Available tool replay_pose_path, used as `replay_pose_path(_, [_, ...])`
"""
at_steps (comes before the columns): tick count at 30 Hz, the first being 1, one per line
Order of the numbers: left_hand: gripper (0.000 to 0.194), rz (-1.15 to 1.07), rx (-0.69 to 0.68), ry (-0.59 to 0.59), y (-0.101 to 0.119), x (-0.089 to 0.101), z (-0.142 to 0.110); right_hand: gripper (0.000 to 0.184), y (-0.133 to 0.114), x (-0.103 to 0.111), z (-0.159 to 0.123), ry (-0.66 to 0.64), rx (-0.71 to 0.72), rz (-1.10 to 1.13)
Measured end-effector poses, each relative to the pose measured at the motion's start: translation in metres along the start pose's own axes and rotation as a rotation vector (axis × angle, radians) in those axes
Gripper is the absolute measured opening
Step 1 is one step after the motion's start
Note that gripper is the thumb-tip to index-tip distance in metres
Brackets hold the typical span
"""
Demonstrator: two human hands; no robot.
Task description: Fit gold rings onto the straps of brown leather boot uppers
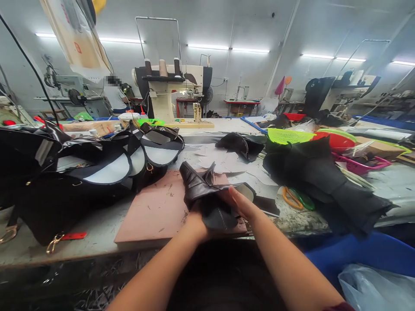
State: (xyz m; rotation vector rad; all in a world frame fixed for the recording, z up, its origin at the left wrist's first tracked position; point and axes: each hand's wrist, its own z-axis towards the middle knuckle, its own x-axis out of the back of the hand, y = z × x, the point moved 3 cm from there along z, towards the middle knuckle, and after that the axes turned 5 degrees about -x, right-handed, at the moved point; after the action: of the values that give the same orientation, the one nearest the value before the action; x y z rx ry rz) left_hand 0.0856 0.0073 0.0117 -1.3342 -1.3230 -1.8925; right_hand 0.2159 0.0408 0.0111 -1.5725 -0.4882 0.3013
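Note:
Between my hands is a black leather boot upper (197, 185), with a seam or zip line along its side and its lining turned towards me. My left hand (197, 218) grips it from below on the left, with most of the fingers hidden under the leather. On the right side my right hand (239, 202) is closed on the edge, thumb on top. The upper is over a pinkish board (149, 211) on the worktable. To the right of my right hand lie scissors with orange and green handles (293, 198), partly under black material.
Black leather pieces with pale linings and gold clasps (106, 166) are piled at left. Black sheets (301, 172) hang over the table edge at right, near a blue bin (382, 255). A sewing machine (168, 95) stands behind; a person (113, 97) is farther back left.

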Motion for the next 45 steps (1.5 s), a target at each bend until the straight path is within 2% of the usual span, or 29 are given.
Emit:
replay_pose_path(3, [0.086,0.109,-0.048,-0.087,0.008,-0.003,0.002,0.088,-0.009,-0.001,-0.015,-0.015,-0.069,-0.117])
replay_pose_path(6, [0.082,0.198,-0.087,-0.181,-0.003,-0.008,0.0,0.104,-0.019,-0.009,-0.033,-0.007,-0.094,-0.502])
replay_pose_path(7, [0.076,0.211,-0.103,-0.2,-0.011,-0.007,-0.002,0.1,-0.021,-0.011,-0.037,0.019,-0.089,-0.668])
replay_pose_path(8, [0.07,0.217,-0.117,-0.214,-0.02,-0.004,-0.005,0.088,-0.023,-0.012,-0.041,0.063,-0.082,-0.817])
replay_pose_path(10, [0.06,0.246,-0.142,-0.232,-0.039,0.007,-0.01,0.056,-0.022,-0.01,-0.043,0.169,-0.067,-0.955])
replay_pose_path(12, [0.057,0.333,-0.166,-0.23,-0.055,0.02,-0.016,0.038,-0.016,-0.009,-0.041,0.213,-0.066,-0.922])
replay_pose_path(13, [0.056,0.395,-0.184,-0.221,-0.06,0.026,-0.02,0.036,-0.012,-0.01,-0.039,0.198,-0.073,-0.884])
replay_pose_path(15, [0.058,0.499,-0.23,-0.207,-0.063,0.032,-0.027,0.051,-0.004,-0.016,-0.034,0.139,-0.076,-0.841])
replay_pose_path(17, [0.071,0.51,-0.267,-0.211,-0.059,0.031,-0.033,0.074,0.001,-0.024,-0.03,0.117,-0.039,-0.866])
replay_pose_path(18, [0.079,0.493,-0.274,-0.222,-0.057,0.028,-0.036,0.077,0.003,-0.026,-0.028,0.132,-0.016,-0.881])
replay_pose_path(19, [0.085,0.471,-0.271,-0.231,-0.055,0.024,-0.039,0.071,0.004,-0.027,-0.025,0.163,-0.002,-0.889])
replay_pose_path(22, [0.093,0.425,-0.256,-0.263,-0.054,0.015,-0.044,0.036,0.012,-0.015,-0.017,0.298,-0.039,-0.858])
replay_pose_path(24, [0.095,0.404,-0.252,-0.276,-0.055,0.012,-0.045,0.032,0.018,-0.003,-0.011,0.347,-0.065,-0.832])
replay_pose_path(27, [0.096,0.378,-0.244,-0.282,-0.057,0.012,-0.043,0.028,0.024,0.012,-0.006,0.349,-0.063,-0.781])
replay_pose_path(33, [0.099,0.362,-0.241,-0.293,-0.057,0.015,-0.042,0.01,0.027,0.014,-0.003,0.298,-0.063,-0.709])
replay_pose_path(36, [0.096,0.404,-0.267,-0.269,-0.052,0.012,-0.042,0.011,0.028,0.009,-0.002,0.321,-0.067,-0.707])
replay_pose_path(40, [0.102,0.43,-0.255,-0.218,-0.037,0.003,-0.039,0.016,0.028,0.004,-0.003,0.373,-0.077,-0.701])
replay_pose_path(43, [0.098,0.423,-0.212,-0.136,-0.026,-0.006,-0.032,0.036,0.025,0.006,-0.003,0.346,-0.089,-0.659])
replay_pose_path(45, [0.093,0.404,-0.192,-0.092,-0.024,-0.013,-0.028,0.031,0.023,0.012,-0.003,0.309,-0.119,-0.623])
